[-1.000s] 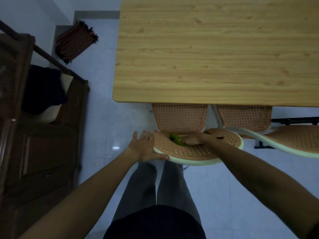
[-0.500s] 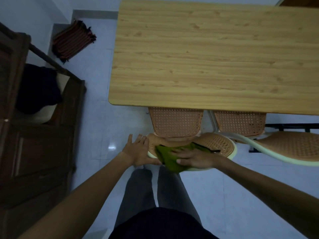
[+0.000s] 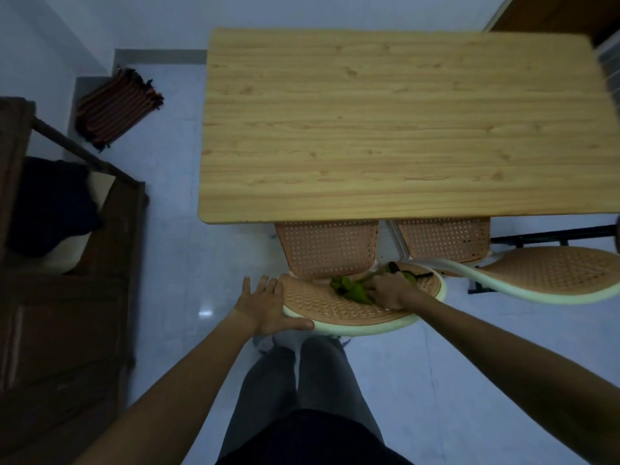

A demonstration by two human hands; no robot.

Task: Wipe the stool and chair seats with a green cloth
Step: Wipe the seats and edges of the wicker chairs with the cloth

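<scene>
An orange perforated chair with a pale green rim (image 3: 352,325) stands in front of me, its seat (image 3: 327,248) tucked partly under the wooden table. My left hand (image 3: 268,305) lies flat on the rim's left end, thumb along the rim's near edge. My right hand (image 3: 389,290) presses a crumpled green cloth (image 3: 352,288) onto the orange surface inside the rim. A second chair of the same kind (image 3: 543,273) stands to the right, its seat (image 3: 444,238) also partly under the table.
The wooden table (image 3: 402,129) fills the upper middle. A dark wooden cabinet (image 3: 60,323) with dark fabric on it stands at the left. A striped folded mat (image 3: 117,110) lies on the pale tiled floor at the back left. My legs stand below the chair.
My right hand dragged the green cloth toward the near rim half a second ago and has now pushed it back up to the middle. The left hand stays on the rim.
</scene>
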